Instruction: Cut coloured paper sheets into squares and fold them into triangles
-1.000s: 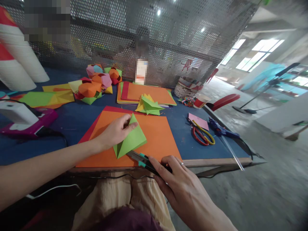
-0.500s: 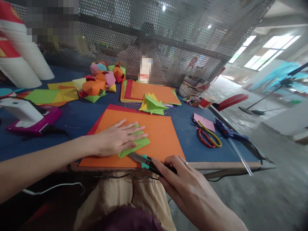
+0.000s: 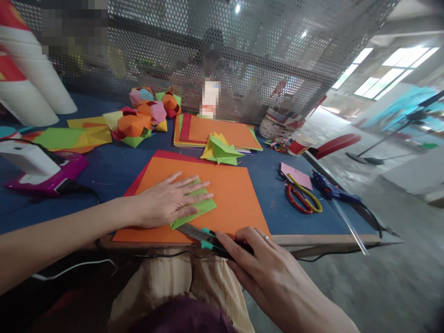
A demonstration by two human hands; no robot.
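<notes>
While left hand (image 3: 168,202) presses seemingly triangular paper (image 3: 203,209), right hand (image 3: 265,263) grips cutter (image 3: 207,238).

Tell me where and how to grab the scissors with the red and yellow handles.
Probably grip the scissors by the looped handles, coming from the near side: the loops face the table's near edge, the narrow end points away by the pink paper.
</notes>
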